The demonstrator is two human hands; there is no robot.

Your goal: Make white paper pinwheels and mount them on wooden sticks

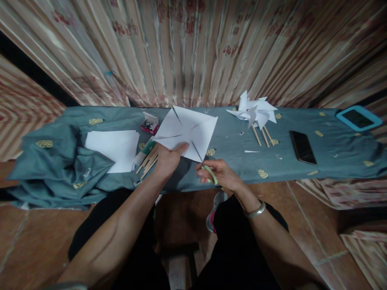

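White paper, a square sheet (193,128), makes the centre of the dial, held over the teal cloth (229,151) by the left hand (169,160) at seven o'clock; this hand pinches it, thumb on top, the other fingers hidden underneath. Slits run inward from its corners at eleven and nine o'clock. Towards five o'clock, the right hand (223,171) is closed around the green-handled scissors (211,174), which meet the sheet's near corner; whether the dark line there is blade or slit, I cannot tell. Wooden sticks (148,162) lie at eight o'clock, just beside the left hand, and a paper stack (113,145) near nine. Between nine and ten stands a small open red box (150,124). White pinwheels (256,112) on sticks rest between two and three, with a dark phone (302,147) farther out at three
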